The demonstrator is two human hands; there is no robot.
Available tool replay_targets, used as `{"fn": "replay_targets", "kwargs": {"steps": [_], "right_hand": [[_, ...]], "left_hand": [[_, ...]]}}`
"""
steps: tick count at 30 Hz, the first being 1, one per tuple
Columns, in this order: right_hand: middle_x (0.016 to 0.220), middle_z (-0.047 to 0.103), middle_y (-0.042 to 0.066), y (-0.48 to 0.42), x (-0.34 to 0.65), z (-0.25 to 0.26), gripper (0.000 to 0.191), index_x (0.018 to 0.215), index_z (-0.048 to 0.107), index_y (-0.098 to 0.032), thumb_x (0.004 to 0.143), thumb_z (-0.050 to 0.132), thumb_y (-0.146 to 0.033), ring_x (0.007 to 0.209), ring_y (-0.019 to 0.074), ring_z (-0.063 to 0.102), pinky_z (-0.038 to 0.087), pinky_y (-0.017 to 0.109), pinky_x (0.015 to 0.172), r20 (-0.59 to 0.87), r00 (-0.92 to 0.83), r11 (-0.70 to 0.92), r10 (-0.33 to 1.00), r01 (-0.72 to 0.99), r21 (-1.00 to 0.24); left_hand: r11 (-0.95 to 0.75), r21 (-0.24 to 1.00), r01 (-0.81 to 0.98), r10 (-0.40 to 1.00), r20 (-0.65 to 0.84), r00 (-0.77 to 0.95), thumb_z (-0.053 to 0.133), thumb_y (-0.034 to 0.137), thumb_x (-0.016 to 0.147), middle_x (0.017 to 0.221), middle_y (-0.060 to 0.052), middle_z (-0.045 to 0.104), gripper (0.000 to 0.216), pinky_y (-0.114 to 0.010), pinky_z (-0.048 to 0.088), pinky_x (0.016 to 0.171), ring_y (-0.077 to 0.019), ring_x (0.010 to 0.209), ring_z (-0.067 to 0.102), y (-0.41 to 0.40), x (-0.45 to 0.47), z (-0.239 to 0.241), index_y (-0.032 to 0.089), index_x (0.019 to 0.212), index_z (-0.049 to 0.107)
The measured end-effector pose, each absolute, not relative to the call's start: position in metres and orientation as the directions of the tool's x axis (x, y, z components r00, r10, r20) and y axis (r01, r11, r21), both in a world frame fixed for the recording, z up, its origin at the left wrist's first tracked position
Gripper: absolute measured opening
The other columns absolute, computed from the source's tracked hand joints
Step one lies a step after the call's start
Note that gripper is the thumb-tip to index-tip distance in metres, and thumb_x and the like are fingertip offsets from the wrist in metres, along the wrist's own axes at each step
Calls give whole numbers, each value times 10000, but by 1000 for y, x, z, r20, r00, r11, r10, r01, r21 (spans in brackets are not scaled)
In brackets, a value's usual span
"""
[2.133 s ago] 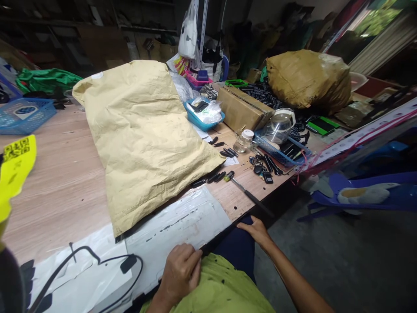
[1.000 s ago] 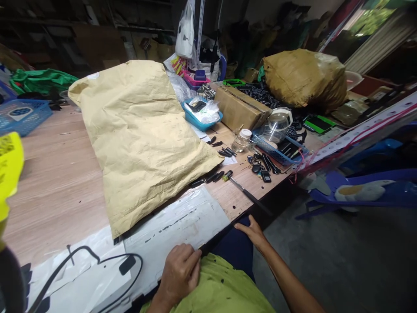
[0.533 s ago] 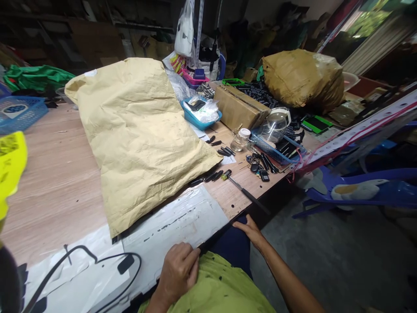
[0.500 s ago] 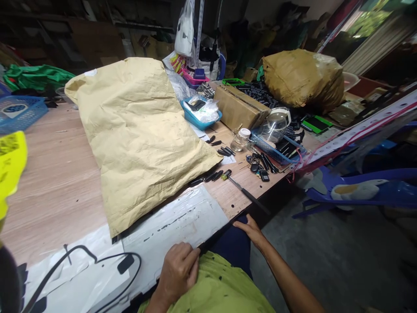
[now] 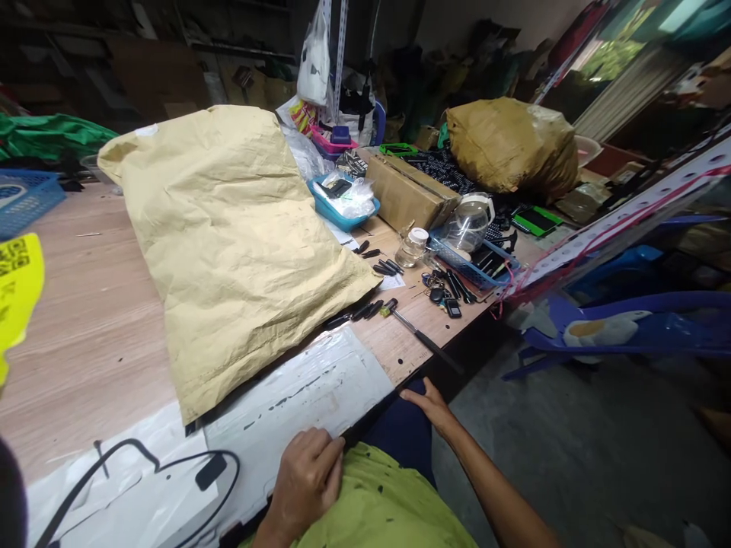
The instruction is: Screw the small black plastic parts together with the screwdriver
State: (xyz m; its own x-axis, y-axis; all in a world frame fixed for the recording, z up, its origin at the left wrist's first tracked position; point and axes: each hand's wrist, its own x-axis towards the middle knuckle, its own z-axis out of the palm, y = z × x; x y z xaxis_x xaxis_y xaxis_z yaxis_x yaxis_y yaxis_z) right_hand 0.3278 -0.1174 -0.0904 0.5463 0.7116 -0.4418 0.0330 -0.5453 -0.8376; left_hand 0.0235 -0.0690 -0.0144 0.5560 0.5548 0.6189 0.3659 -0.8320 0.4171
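Note:
My left hand (image 5: 308, 472) rests at the table's front edge against the green shirt (image 5: 382, 502). Its fingers are curled in, and nothing sticks out of them. My right hand (image 5: 428, 407) lies over the dark-blue trouser leg (image 5: 403, 430) by the table edge, thumb spread from the fingers, which are partly hidden; no object shows in it. Just beyond the left hand is a white plastic sheet (image 5: 308, 396). Behind it a large tan paper sack (image 5: 240, 251) lies on the table. A small hammer-like tool (image 5: 419, 335) with a dark handle lies nearest the right hand.
Black-handled tools (image 5: 365, 310), a lidded jar (image 5: 412, 247), a blue basket (image 5: 474, 266) and a cardboard box (image 5: 408, 190) are on the table. A black cable (image 5: 237, 472) loops at lower left. A yellow tag (image 5: 20, 281) hangs close. Beyond the right edge stands a purple chair (image 5: 679, 312).
The view has swung slightly, so the table and its things sit a little further left. Both hands keep their poses and places.

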Motion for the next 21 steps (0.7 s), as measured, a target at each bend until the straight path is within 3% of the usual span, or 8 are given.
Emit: {"fn": "replay_targets", "kwargs": {"steps": [7, 15, 17, 21], "right_hand": [[738, 736, 35, -112, 338, -72, 370, 727, 654, -210, 567, 797, -512, 764, 252, 696, 533, 315, 661, -526, 476, -658, 705, 161, -736], [1010, 775, 66, -116, 324, -77, 465, 960, 704, -227, 584, 783, -489, 994, 286, 714, 578, 356, 827, -498, 468, -555, 730, -20, -832], [949, 781, 66, -115, 326, -72, 457, 910, 724, -208, 560, 793, -494, 953, 292, 717, 575, 362, 812, -500, 452, -557, 739, -8, -830], [675, 722, 36, -112, 330, -65, 368, 646, 677, -198, 536, 804, -525, 711, 250, 691, 530, 325, 639, -564, 446, -648, 695, 50, -760]], "left_hand": [[-826, 414, 382, 564, 609, 558, 484, 107, 914, 625, -18, 577, 187, -285, 389, 492, -149, 546, 524, -69, 24, -14, 186, 874, 649], [-819, 422, 388, 574, 590, 569, 494, 99, 903, 628, -17, 583, 187, -289, 397, 495, -151, 549, 527, -69, 23, -14, 182, 875, 659], [-816, 425, 392, 578, 587, 567, 495, 98, 901, 627, -18, 582, 188, -289, 392, 498, -152, 550, 527, -69, 24, -13, 187, 877, 659], [-813, 426, 397, 582, 590, 560, 489, 103, 905, 621, -21, 583, 198, -283, 380, 500, -152, 542, 527, -69, 24, -13, 194, 870, 661]]}}
